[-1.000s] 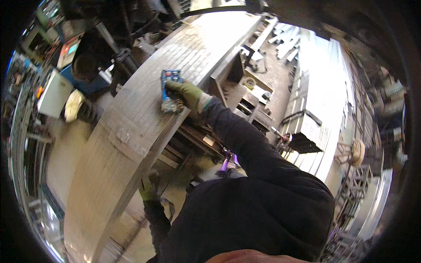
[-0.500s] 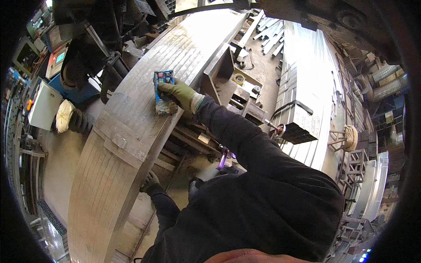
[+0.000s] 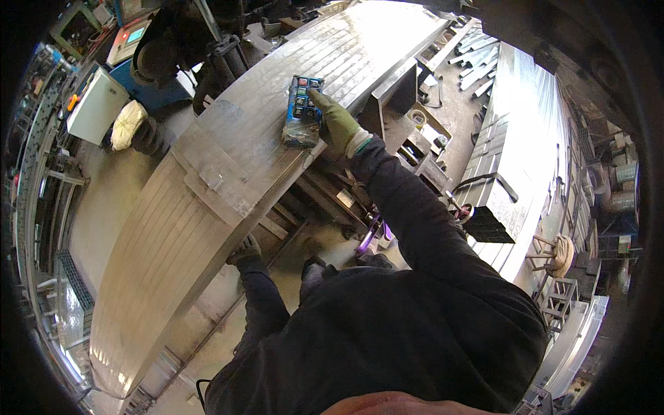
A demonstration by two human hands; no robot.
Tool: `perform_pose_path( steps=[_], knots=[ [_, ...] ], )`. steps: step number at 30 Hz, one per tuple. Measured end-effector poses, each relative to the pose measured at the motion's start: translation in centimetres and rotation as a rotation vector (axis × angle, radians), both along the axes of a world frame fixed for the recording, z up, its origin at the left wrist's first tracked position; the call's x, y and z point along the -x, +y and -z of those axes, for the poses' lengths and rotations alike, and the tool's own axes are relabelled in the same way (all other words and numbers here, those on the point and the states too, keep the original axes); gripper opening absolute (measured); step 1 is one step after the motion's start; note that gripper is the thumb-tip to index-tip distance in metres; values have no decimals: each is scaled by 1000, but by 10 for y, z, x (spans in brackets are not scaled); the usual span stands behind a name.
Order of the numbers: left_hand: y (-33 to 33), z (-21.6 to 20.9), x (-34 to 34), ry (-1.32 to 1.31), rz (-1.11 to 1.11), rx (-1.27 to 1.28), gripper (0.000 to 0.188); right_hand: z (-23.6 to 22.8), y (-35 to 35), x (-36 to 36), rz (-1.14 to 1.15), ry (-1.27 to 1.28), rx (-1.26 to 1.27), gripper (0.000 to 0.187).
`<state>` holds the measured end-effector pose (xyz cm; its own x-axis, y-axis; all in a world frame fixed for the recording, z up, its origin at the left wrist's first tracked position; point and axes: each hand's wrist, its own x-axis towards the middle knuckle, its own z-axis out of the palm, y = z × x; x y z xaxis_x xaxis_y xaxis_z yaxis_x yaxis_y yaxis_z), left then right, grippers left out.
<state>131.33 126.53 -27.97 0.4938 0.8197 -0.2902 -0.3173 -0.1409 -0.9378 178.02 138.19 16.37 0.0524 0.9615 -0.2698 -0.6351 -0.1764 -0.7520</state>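
- Cabinet (image 3: 97,107), pale, stands at far left beyond the bars, out of reach of both hands.
- Bars (image 3: 162,238) lie flat, side by side and tightly packed, perhaps so the row makes one even face; a plate (image 3: 223,162) spans part of it.
- Left hand (image 3: 244,252), gloved, is at the bars' near edge, probably for steadiness; its fingers are partly hidden, so how far open it is, or whether it grips, cannot be told.
- Remote (image 3: 302,114), blue with dark keys, is over the bars near their edge, keys up, likely to stay readable; whether it touches them is unclear.
- Right hand (image 3: 336,123), gloved, is curled closed around the remote's right side, thumb by the keys, presumably leaving them free to press.
- Tubes (image 3: 494,214) lie stacked at right beneath a dark strap (image 3: 488,178), which apparently keeps them bundled.
- Stool (image 3: 561,256) stands past them.
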Motion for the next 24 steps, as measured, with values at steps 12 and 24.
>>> perform_pose_path(
  steps=[12, 24],
  knots=[
    [11, -15, -24, 254, -73, 13, 49, 8, 4, -4, -12, 24, -122, 47],
    [22, -10, -20, 403, 192, -103, 41, 4, 3, -5, 11, 8, -143, 42]
  ],
)
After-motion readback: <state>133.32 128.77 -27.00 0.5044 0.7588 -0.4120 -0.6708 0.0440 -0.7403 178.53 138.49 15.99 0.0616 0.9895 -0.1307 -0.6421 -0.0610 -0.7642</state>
